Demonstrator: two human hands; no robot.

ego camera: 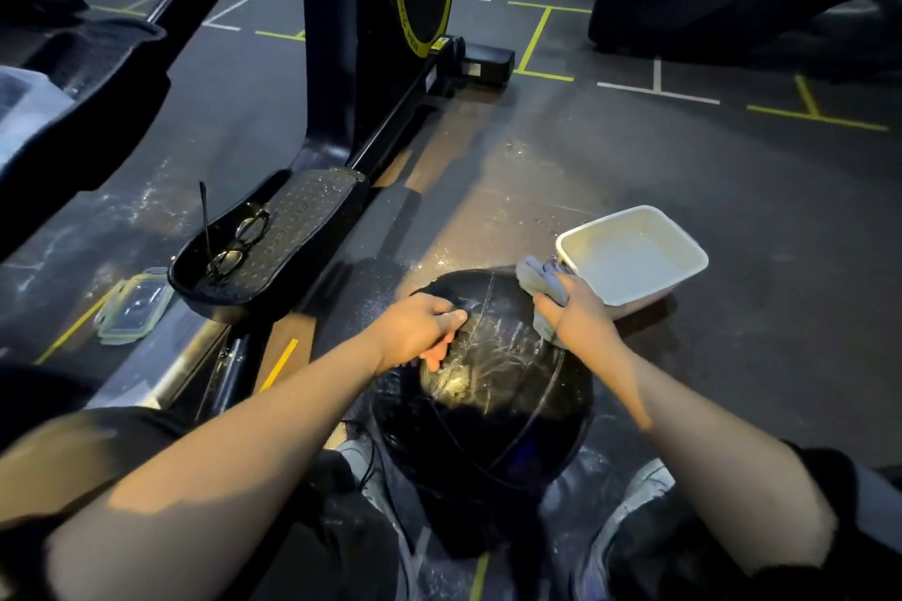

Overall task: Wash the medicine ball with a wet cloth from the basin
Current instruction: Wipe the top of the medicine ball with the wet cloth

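Two bare hands are on a big black ball [493, 395]. The ball sits on the dark floor [683, 171], between the person's feet. It is round, so it has no long side, but its thin seam lines run up and away from the person. Its top looks wet and shiny. The left hand [420, 329] lies on the upper left of the ball, and its grip is loose, with fingers bent against the ball. The right hand [578, 315] has a tight grip on a grey cloth [542, 281] and presses it on the upper right of the ball. One white basin [632, 254] stands just beside the ball, on the right. Glasses [239, 242] lie on a black pedal [268, 239] to the left.
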